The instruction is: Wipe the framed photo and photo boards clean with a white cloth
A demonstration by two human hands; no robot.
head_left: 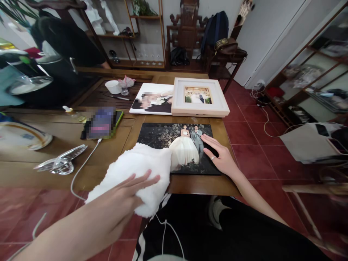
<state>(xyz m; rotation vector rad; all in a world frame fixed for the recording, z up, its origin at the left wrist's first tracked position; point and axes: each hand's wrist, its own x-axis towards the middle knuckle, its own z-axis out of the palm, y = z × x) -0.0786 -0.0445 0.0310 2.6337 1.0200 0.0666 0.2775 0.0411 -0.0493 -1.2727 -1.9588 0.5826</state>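
Observation:
A fluffy white cloth (pixel 130 163) covers the lower left part of a photo panel (pixel 152 132) and hangs past the table's front edge. My left hand (pixel 136 192) lies on top of this cloth, fingers stretched out and apart. The panel lies flat and shows a couple in wedding clothes against a dark background. At its right side rests my right hand (pixel 220 157), open, with extended fingertips touching the printed surface and a ring on one finger. Nothing is held in the right hand.
Behind the panel lie a framed photo (pixel 223 103) and a white-edged photo panel (pixel 136 103). To the left are a phone (pixel 118 117) with a white cable (pixel 77 175), a clear plastic object (pixel 63 161), a dropper bottle (pixel 70 110) and a white cup (pixel 112 87).

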